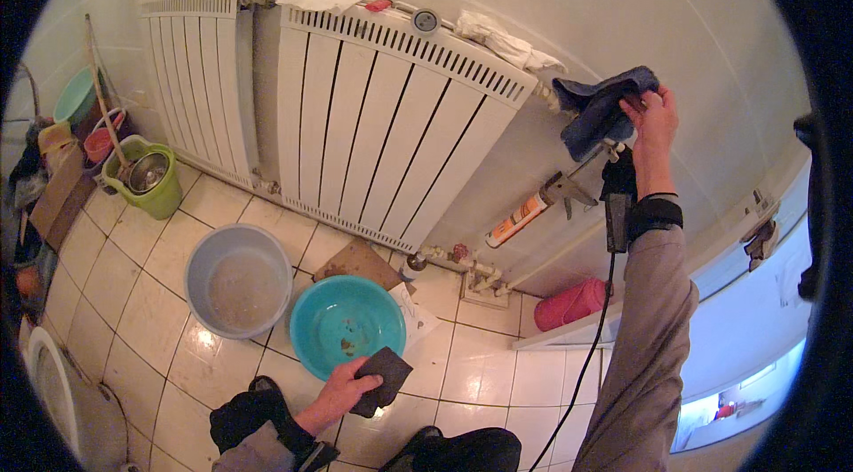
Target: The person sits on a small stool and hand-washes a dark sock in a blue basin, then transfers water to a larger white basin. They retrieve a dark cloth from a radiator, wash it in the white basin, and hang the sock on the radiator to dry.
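Observation:
Low in the middle of the view, my left hand (336, 395) grips a dark, flat, squarish pad (386, 380), possibly folded sandpaper. The pad hangs over the near rim of a teal plastic basin (350, 312), which has a little dirt in its bottom. At upper right, my right hand (653, 122) pinches a dark blue cloth (600, 112) against the tiled wall, just beyond the radiator's right end. Part of what the cloth hangs on is hidden. Below it hangs a caulking gun (556, 191) with an orange-and-white sealant cartridge (518, 219). A black cord (593, 365) runs down beside my right forearm.
A white panel radiator (386, 119) lines the wall, with a smaller radiator (193, 79) left of it. A grey basin (238, 282) stands on the tiled floor. Farther left is a green bucket (160, 189). A pink roll (572, 304) lies by the pipes at right.

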`<action>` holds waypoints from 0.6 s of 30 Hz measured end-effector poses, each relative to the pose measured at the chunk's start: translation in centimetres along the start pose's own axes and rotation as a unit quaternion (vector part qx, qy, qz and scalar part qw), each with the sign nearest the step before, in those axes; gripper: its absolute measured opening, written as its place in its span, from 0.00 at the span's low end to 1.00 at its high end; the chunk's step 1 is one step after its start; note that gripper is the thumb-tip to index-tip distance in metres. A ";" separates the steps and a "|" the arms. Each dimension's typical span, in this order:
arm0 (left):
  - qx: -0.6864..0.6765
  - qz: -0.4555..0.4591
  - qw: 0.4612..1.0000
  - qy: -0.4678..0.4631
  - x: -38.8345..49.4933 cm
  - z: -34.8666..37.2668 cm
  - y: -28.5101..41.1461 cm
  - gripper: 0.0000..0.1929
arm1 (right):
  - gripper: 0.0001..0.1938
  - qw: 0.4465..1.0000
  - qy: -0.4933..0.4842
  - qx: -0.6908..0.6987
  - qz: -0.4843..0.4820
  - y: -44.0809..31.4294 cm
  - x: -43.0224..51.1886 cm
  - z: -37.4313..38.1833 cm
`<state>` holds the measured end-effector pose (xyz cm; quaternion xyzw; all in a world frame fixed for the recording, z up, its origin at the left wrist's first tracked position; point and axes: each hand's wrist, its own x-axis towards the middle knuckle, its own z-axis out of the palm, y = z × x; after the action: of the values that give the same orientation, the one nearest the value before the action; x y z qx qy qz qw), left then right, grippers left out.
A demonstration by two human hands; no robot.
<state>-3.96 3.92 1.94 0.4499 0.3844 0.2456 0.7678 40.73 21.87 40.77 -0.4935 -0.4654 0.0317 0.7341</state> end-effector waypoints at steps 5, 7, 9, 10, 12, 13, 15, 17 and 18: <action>-0.010 0.014 1.000 -0.005 0.9 -0.4 -0.8 0.18 | 0.12 0.990 -0.025 0.101 -0.091 -5.4 1.8 1.3; 0.007 0.004 1.000 -0.002 0.9 -0.5 -0.8 0.18 | 0.12 0.976 -0.089 0.153 -0.126 -7.7 2.2 1.0; 0.006 0.032 0.999 -0.009 0.7 -0.5 -0.4 0.18 | 0.11 0.958 -0.146 0.203 -0.141 -9.7 2.0 0.9; 0.010 0.036 0.999 -0.009 0.5 -0.5 -0.2 0.18 | 0.11 0.949 -0.173 0.226 -0.138 -10.4 1.7 0.9; -0.019 0.019 0.999 -0.017 0.1 -0.3 0.2 0.18 | 0.11 0.919 -0.258 0.263 -0.142 -11.0 0.1 1.4; -0.030 -0.002 0.999 -0.024 0.1 -0.2 0.3 0.18 | 0.11 0.942 -0.250 0.206 -0.090 -10.9 -1.2 1.9; -0.001 0.014 0.999 -0.038 0.1 -0.2 0.1 0.18 | 0.11 0.957 -0.266 0.116 0.004 -9.9 -4.5 3.5; 0.014 0.034 0.999 -0.034 0.2 -0.5 -0.6 0.18 | 0.12 0.957 -0.267 0.101 0.051 -8.3 -9.1 5.1; 0.015 0.053 0.998 -0.023 0.2 -0.5 -1.0 0.18 | 0.12 0.955 -0.259 0.122 0.075 -7.5 -11.8 5.9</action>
<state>-4.20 3.84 0.81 0.4864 0.3461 0.2698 0.7555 26.76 16.22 39.21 -0.4084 -0.5939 0.2694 0.6387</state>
